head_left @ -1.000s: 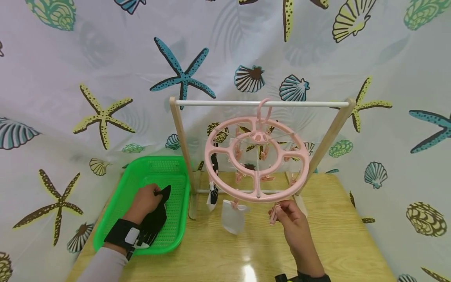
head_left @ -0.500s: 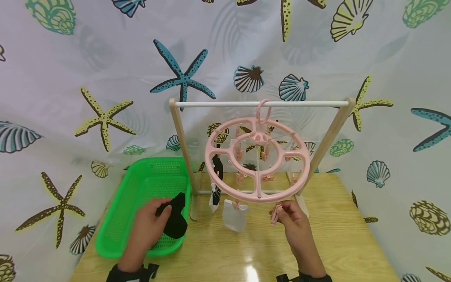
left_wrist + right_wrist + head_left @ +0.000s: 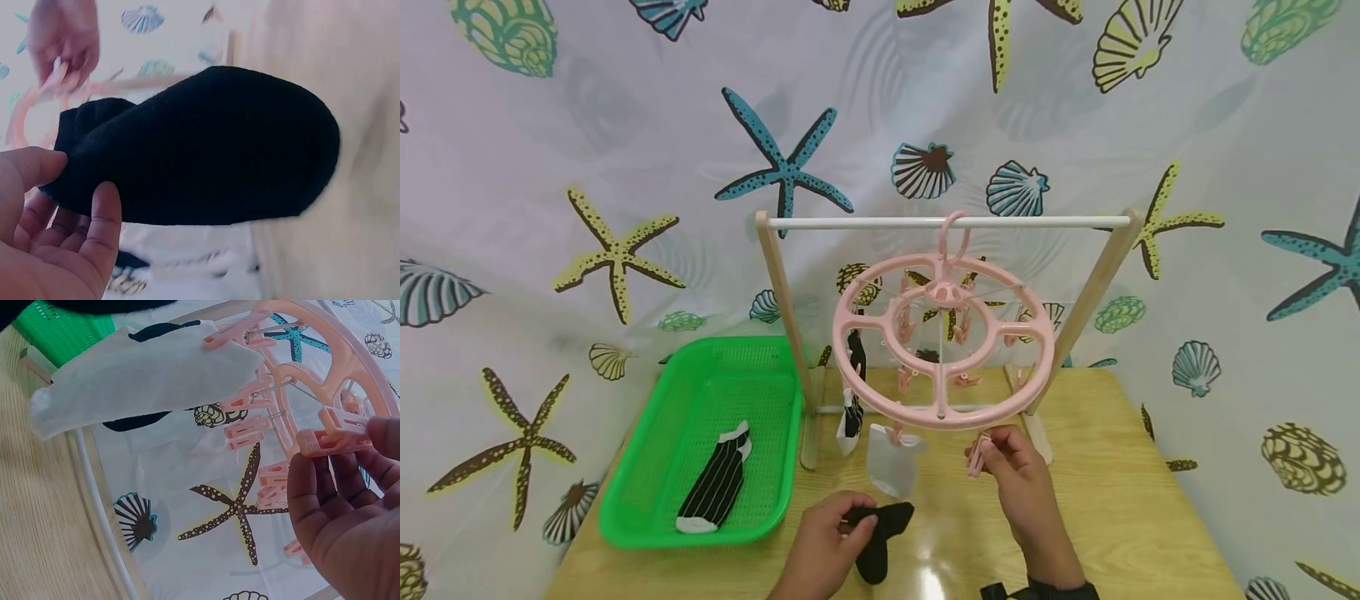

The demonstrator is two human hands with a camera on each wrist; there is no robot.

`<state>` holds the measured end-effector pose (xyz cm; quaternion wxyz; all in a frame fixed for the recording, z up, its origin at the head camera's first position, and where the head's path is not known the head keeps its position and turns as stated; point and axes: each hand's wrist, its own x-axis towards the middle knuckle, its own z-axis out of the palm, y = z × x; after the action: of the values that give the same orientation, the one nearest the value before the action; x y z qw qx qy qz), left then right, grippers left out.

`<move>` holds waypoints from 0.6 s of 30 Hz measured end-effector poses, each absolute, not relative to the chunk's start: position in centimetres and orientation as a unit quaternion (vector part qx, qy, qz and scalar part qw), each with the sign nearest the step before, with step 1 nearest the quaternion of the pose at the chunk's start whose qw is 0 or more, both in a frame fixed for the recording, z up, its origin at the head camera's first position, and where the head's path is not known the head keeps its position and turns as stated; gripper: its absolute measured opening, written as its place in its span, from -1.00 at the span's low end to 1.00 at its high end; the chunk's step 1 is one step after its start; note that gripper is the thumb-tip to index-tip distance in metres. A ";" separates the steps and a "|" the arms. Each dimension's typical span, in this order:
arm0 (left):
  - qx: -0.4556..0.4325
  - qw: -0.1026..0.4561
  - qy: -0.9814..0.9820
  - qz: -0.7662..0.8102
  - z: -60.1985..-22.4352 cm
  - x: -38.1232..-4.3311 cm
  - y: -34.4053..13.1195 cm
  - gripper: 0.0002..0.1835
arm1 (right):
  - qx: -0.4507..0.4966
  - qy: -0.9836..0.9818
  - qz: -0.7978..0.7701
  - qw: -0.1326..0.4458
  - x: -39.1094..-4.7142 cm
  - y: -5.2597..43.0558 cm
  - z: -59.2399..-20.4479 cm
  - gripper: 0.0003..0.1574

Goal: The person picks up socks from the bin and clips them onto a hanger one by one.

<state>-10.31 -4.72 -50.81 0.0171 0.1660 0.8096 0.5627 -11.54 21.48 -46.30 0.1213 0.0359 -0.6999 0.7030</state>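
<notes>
My left hand (image 3: 827,537) pinches a black sock (image 3: 880,537) by its upper part, above the table in front of the rack. In the left wrist view the sock (image 3: 219,147) stretches sideways from between thumb and fingers. My right hand (image 3: 1022,475) grips a pink clothespin (image 3: 978,455) at the front right of the round pink hanger (image 3: 943,412). The right wrist view shows thumb and fingers on the clothespin (image 3: 337,428). A white sock (image 3: 892,462) hangs from a front peg, and a black-and-white sock (image 3: 850,417) hangs at the left side.
A green basket (image 3: 613,500) on the left holds a black-and-white striped sock (image 3: 715,483). The hanger hooks over the white bar (image 3: 850,223) of a wooden-legged rack (image 3: 782,300). Several free pink pegs hang below the ring. Behind stands a sea-patterned cloth (image 3: 685,117).
My left hand has lifted the black sock out of the basket and carried it right, in front of the hanging white sock. My right hand has stayed on the clothespin.
</notes>
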 end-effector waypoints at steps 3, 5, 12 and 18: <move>0.200 0.035 0.801 0.563 -51.8 -10.1 -3.4 -0.90 | 0.031 -0.707 0.696 0.119 -11.5 21.4 -46.3 -0.76; 0.216 0.041 0.794 0.567 -52.2 -10.0 -2.5 -0.90 | 0.032 -0.707 0.697 0.119 -11.5 21.4 -46.2 -0.76; 0.233 0.051 0.776 0.584 -51.2 -10.1 -0.3 -0.94 | 0.052 -0.693 0.708 0.123 -11.4 21.3 -46.2 -0.76; 0.240 0.011 0.779 0.580 -49.9 -10.8 1.8 -0.94 | 0.070 -0.680 0.719 0.128 -11.3 21.2 -46.2 -0.79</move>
<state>-10.84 1.77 -49.88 0.0113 0.2399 0.7786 0.5798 -11.28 21.19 -46.18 0.1280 0.0704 -0.6798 0.7187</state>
